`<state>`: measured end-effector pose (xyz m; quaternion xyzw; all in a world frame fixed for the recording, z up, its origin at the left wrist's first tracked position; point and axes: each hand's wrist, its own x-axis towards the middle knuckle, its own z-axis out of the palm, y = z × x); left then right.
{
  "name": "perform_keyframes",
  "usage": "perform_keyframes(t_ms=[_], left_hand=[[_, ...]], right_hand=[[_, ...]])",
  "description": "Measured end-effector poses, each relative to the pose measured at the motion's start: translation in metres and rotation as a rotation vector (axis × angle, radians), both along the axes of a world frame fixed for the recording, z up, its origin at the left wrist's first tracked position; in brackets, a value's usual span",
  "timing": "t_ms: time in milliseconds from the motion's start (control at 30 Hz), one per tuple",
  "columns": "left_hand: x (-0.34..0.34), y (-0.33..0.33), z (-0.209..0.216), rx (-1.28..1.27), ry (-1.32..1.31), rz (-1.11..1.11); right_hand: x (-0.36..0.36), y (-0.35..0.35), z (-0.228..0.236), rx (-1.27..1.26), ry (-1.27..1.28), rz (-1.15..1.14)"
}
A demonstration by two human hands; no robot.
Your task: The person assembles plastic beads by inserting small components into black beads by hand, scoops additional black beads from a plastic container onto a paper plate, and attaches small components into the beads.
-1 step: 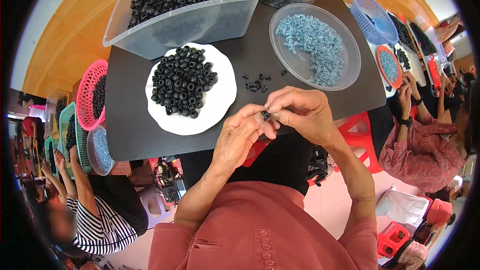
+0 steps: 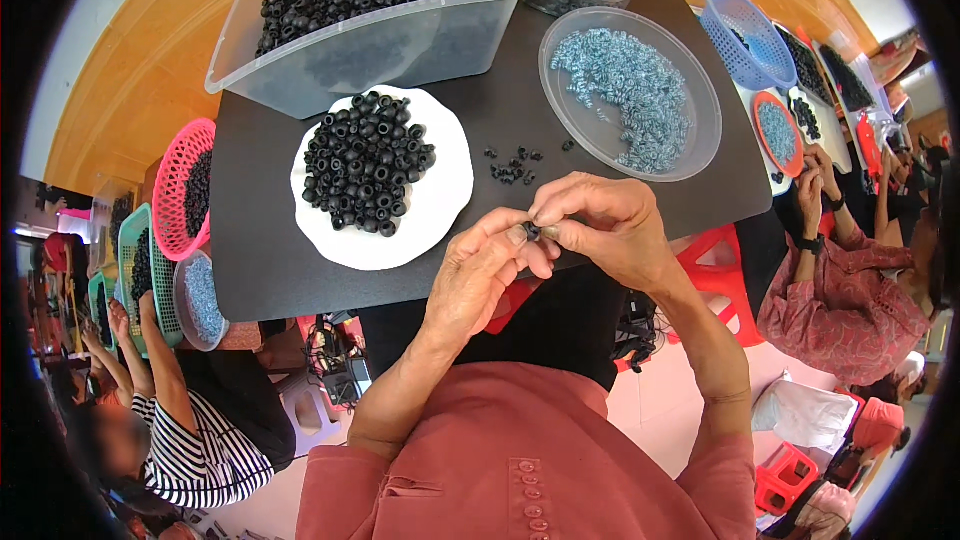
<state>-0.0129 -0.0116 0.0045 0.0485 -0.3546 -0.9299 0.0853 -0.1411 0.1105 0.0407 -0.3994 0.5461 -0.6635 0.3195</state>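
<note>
Just past the table's near edge, my two hands meet at a small black round plastic piece with a hole. My left hand (image 2: 476,275) pinches this black piece (image 2: 531,231) between thumb and finger. From the other side, the thumb and forefinger of my right hand (image 2: 612,224) close on the same piece; whether they also hold something smaller is hidden. Beyond my hands lies a small group of black pieces (image 2: 513,172) on the dark table (image 2: 270,280). A white scalloped plate (image 2: 445,200) at left bears a heap of black hollow pieces (image 2: 365,160).
Small bluish coil springs (image 2: 650,90) fill part of a see-through round bowl (image 2: 697,155) at right. A large plastic bin (image 2: 400,45) of black pieces stands behind the plate. Pink (image 2: 172,185) and blue (image 2: 735,55) baskets flank the table. Other people work at both sides.
</note>
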Motion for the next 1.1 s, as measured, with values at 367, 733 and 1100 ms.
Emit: perform_keyframes(t_ms=[367, 733, 1100], left_hand=[[-0.002, -0.005, -0.004, 0.042, -0.005, -0.058], [-0.002, -0.002, 0.004, 0.009, -0.063, -0.048], [-0.003, -0.005, -0.004, 0.08, -0.024, -0.034]], right_hand=[[-0.007, -0.003, 0.02, 0.046, 0.584, -0.029], [-0.01, -0.004, 0.029, 0.078, 0.71, 0.03], [-0.006, -0.005, 0.015, 0.099, 0.522, -0.06]])
